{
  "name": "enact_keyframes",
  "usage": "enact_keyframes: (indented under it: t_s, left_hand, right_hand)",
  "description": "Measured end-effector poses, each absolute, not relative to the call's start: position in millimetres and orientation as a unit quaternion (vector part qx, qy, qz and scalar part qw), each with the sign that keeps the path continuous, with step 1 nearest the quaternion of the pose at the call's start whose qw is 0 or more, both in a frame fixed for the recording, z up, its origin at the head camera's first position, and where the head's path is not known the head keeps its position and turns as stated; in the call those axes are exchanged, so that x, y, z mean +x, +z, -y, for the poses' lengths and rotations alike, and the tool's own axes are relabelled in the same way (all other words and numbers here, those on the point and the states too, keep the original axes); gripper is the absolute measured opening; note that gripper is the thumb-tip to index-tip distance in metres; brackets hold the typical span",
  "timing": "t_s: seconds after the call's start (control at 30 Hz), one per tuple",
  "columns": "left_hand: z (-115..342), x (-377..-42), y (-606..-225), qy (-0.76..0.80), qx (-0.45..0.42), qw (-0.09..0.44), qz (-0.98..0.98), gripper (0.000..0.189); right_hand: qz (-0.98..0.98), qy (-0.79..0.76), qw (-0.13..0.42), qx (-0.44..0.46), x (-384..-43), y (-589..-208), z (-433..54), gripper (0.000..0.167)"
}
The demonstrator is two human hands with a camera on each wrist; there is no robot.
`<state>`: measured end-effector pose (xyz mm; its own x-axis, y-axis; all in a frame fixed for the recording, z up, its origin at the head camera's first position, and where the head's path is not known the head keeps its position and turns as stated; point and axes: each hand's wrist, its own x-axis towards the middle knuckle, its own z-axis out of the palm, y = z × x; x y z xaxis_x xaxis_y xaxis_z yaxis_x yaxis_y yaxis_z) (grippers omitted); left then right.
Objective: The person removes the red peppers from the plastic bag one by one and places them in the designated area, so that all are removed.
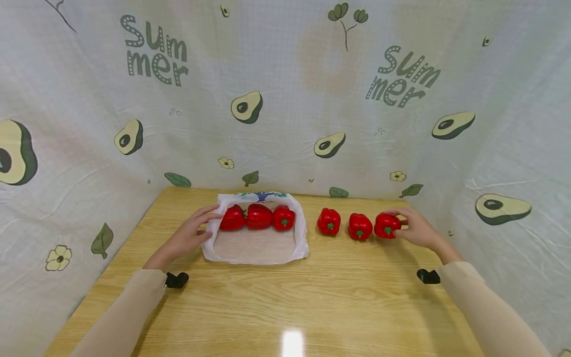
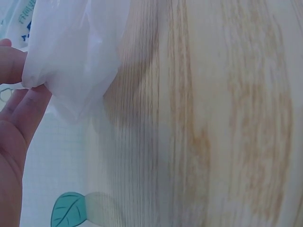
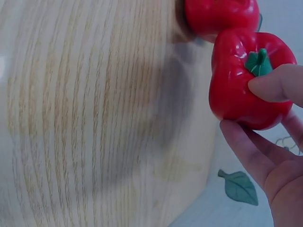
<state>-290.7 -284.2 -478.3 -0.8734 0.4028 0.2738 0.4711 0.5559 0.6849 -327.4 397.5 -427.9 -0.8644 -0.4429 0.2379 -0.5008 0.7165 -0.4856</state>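
A white plastic bag (image 1: pixel 301 233) stands wide open on the wooden table, with three red bell peppers (image 1: pixel 259 216) in a row along its far side. At the bag's left edge my left hand (image 1: pixel 191 232) holds the thin plastic (image 2: pixel 78 52) between thumb and fingers. My right hand (image 1: pixel 416 229) grips a glossy red bell pepper (image 3: pixel 251 92), the thumb beside its green stem and the fingers under it. Left of that one sit two more red bell peppers, a middle one (image 1: pixel 360 227) and one (image 1: pixel 329 221) nearer the bag.
A light wooden table (image 1: pixel 250 302) spreads in front of me. Behind it and at both sides hangs a pale cloth (image 1: pixel 285 64) printed with avocados and leaves. Blue and green print (image 1: pixel 263 196) shows on the bag's far rim.
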Motion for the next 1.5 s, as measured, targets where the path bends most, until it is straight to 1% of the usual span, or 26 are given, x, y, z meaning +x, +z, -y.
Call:
enact_keyframes:
  t_s: [0.33,0.67,1.23,1.5]
  left_hand:
    - [283.4,-289.6,-477.5,-0.401,-0.246,0.041,0.881,0.058]
    - [283.5,-290.0,-478.0,-0.400,-0.243,0.037,0.883,0.059]
    - [284.6,-292.7,-480.3,-0.403,-0.241,0.036,0.882,0.058]
    - [284.5,-293.6,-481.0,-0.404,-0.239,0.033,0.882,0.057]
  right_hand:
    - [0.922,0.283,0.031,0.262,-338.6,-436.7,-403.8,0.053]
    - [0.928,0.288,0.009,0.234,-338.4,-447.5,-410.7,0.054]
    - [0.932,0.290,0.022,0.217,-334.6,-455.2,-417.3,0.057]
    - [0.929,0.289,0.034,0.229,-333.6,-456.8,-420.1,0.056]
